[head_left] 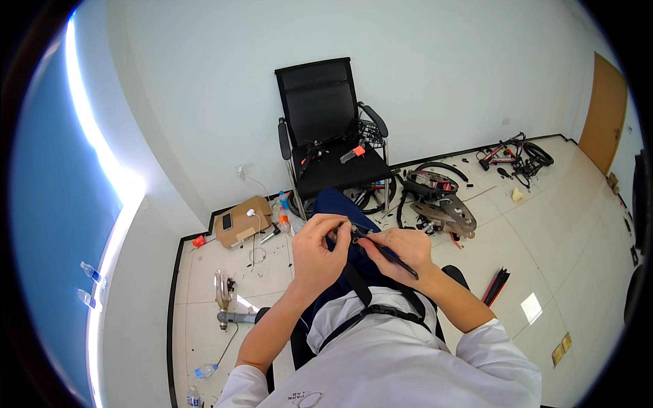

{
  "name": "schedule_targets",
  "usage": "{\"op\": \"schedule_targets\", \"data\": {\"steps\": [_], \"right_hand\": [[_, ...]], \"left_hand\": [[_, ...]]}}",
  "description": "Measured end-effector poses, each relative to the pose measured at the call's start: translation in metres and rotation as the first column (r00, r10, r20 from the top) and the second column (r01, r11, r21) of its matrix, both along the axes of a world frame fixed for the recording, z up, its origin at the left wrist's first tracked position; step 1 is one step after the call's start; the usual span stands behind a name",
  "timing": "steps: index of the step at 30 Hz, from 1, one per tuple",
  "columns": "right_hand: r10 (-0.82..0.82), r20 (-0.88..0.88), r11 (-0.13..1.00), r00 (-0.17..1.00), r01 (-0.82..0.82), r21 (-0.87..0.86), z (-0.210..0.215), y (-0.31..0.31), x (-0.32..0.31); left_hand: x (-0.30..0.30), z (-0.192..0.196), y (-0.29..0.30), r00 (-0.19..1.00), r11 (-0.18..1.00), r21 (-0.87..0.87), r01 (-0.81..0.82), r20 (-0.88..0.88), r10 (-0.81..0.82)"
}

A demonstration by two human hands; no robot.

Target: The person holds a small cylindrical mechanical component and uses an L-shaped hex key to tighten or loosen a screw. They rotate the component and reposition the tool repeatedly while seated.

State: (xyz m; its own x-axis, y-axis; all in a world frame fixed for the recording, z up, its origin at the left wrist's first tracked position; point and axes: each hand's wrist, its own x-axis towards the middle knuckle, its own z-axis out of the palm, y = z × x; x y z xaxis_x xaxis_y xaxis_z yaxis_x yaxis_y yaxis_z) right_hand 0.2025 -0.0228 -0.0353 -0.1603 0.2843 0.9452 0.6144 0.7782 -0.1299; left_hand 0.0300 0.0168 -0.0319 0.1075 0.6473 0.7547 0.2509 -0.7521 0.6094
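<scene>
Holding a slim dark tool (pixel 391 257) in front of your chest, above your lap, you had both hands closed on it and on a small dark part (pixel 355 234) at its upper end. The tool ran slantwise from that part down toward your right wrist. Your right hand (pixel 403 250) had its grip pressed around the tool's shaft, fingers curled over it. Your left hand (pixel 318 250) met it from the other side, its grip pinching the small part between thumb and fingertips; what kind of part it was I could not tell. The two hands touched each other at the fingertips.

Under your hands lay your dark blue trousers (pixel 338 204), with black straps (pixel 371 306) crossing your white shirt (pixel 394 360). Just beyond your knees stood a black office chair (pixel 326 129) against the wall, with small bicycle parts and an orange-ended piece (pixel 354 153) lying on its seat. To its right, on the tiled floor (pixel 558 251), lay a heap of tyres and a tan frame part (pixel 445 214), and farther off another dismantled bicycle piece (pixel 513 155) near the wall. To the left of the chair sat a flat cardboard box (pixel 241 219) with a phone on it, bottles (pixel 283 209) beside it, and a metal part (pixel 222 294) nearer you on the floor
</scene>
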Motion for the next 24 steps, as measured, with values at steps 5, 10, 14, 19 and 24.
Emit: {"op": "schedule_targets", "data": {"steps": [5, 10, 14, 19, 24], "right_hand": [[0.029, 0.007, 1.0, 1.0, -0.029, 0.006, -0.0012, 0.0023, 0.0017], [0.028, -0.039, 1.0, 0.999, -0.028, 0.01, -0.0048, 0.0058, 0.003], [0.033, -0.19, 0.99, 0.981, -0.059, -0.131, -0.0062, 0.0008, -0.0022], [0.07, -0.207, 0.991, 0.976, -0.092, -0.1, -0.0079, 0.0033, -0.0026], [0.106, -0.002, 0.993, 0.994, -0.106, -0.051, -0.0026, 0.0075, -0.0002]], "left_hand": [[-0.0006, -0.0007, 0.0008, 1.0, 1.0, -0.009, 0.009, -0.009, -0.009], [-0.0002, 0.0024, -0.0004, 1.0, 1.0, -0.01, 0.007, -0.013, -0.008], [0.0004, 0.0016, -0.0017, 1.0, 1.0, -0.024, 0.007, -0.008, -0.007], [0.0023, -0.002, 0.0004, 1.0, 1.0, -0.008, 0.026, 0.003, -0.026], [0.0, -0.0046, 0.0051, 1.0, 0.998, -0.065, 0.024, -0.015, -0.025]]}}
